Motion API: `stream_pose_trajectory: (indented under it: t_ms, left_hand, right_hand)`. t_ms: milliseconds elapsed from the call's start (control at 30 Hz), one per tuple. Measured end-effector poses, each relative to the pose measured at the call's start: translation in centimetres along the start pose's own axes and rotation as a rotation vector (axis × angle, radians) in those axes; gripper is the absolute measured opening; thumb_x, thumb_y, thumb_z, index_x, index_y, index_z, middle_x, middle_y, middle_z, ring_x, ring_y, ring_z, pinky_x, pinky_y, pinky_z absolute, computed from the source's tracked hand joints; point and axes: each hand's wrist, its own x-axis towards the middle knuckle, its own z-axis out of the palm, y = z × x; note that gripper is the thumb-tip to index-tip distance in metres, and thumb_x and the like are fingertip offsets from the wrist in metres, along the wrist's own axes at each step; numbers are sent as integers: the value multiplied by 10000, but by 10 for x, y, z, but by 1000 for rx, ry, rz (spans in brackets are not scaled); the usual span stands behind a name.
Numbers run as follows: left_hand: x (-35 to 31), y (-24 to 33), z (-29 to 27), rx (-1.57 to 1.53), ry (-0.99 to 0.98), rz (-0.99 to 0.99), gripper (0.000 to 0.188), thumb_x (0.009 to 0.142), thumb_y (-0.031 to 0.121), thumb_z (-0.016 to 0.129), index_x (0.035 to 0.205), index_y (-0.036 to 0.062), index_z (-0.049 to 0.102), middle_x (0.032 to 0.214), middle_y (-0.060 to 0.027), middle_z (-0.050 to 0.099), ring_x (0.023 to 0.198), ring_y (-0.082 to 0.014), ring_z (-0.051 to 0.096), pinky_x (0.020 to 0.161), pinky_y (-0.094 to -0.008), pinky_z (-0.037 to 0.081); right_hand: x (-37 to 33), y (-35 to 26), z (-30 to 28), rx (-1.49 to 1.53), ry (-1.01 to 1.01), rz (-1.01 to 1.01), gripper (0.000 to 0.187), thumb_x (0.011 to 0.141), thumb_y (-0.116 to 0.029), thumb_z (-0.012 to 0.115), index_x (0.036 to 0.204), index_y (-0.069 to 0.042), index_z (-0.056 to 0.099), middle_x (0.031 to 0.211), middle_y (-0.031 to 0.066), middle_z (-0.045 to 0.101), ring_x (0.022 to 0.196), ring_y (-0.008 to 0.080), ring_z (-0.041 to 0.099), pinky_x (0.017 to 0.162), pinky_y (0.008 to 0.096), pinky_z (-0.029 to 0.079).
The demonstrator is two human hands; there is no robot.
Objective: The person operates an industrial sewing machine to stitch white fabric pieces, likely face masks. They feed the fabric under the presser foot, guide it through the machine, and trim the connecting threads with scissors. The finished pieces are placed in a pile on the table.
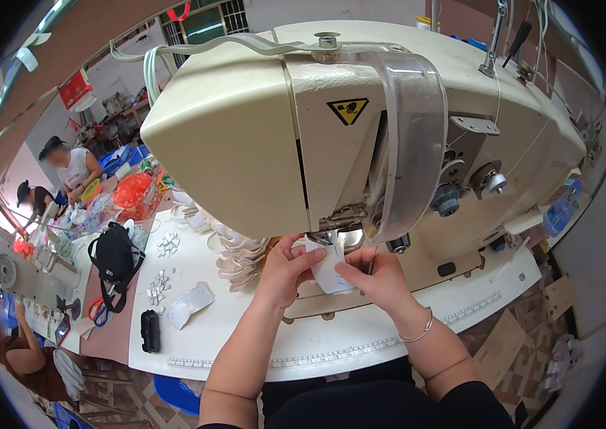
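A large cream sewing machine (231,150) stands in front of me. My left hand (285,273) pinches the left edge of a small white flat piece (329,275) with faint blue marks, right below the machine's needle area. From the other side, my right hand (378,280) is closed on the same piece, thumb on top. A thin dark tool also shows between the right fingers; its kind is unclear. The piece's far end reaches under the shiny metal presser part (348,238), where the needle is hidden.
Stacked cream cup-shaped pieces (240,261) lie left of the machine. Farther left are small silvery bits (158,287), another white piece (190,305), a black case (150,331), scissors (98,312) and a black bag (115,257). A ruler strip (360,352) follows the table's front edge. Other people sit at left.
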Motion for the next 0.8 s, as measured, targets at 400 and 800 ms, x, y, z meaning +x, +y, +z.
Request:
stream_pose_trajectory:
  t_ms: [400, 800]
  left_hand:
    - [-31, -38, 18, -21, 144, 100, 632, 763, 46, 669, 1284, -17, 316, 894, -62, 587, 807, -121, 592, 669, -240, 505]
    - [-34, -40, 27, -46, 171, 168, 440, 798, 9, 611, 1185, 20, 400, 991, -62, 597, 854, -130, 597, 682, -253, 509]
  right_hand:
    - [-10, 6, -13, -50, -73, 25, 244, 774, -235, 686, 804, 1, 634, 607, -30, 539, 546, 36, 441, 493, 202, 350]
    - [-1, 9, -4, 55, -66, 6, 219, 784, -218, 675, 806, -2, 642, 610, -42, 546, 536, 15, 437, 481, 180, 335]
